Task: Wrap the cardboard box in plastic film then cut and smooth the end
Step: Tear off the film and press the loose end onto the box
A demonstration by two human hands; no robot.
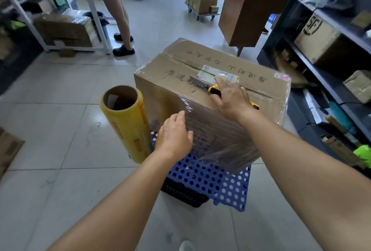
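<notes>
A large cardboard box (180, 66) with printed characters stands on a blue perforated plate (202, 176). Clear plastic film (202, 128) covers its sides, and a loose, wrinkled film end hangs at the near lower corner (232, 156). On the box top lies a yellow utility knife (197, 83) with its blade out. My right hand (230, 98) rests flat over the knife's handle with the fingers straight. My left hand (174, 136) touches the film on the box's near side, fingers relaxed. The yellow film roll (124, 124) stands upright on the floor just left of the box.
A black crate (182, 192) sits under the blue plate. Dark shelving with boxes (319, 36) runs along the right. A person's legs (118, 15) stand beyond the box beside a white table (94, 13). A big open carton (247, 13) and a loaded trolley (202, 3) are farther back.
</notes>
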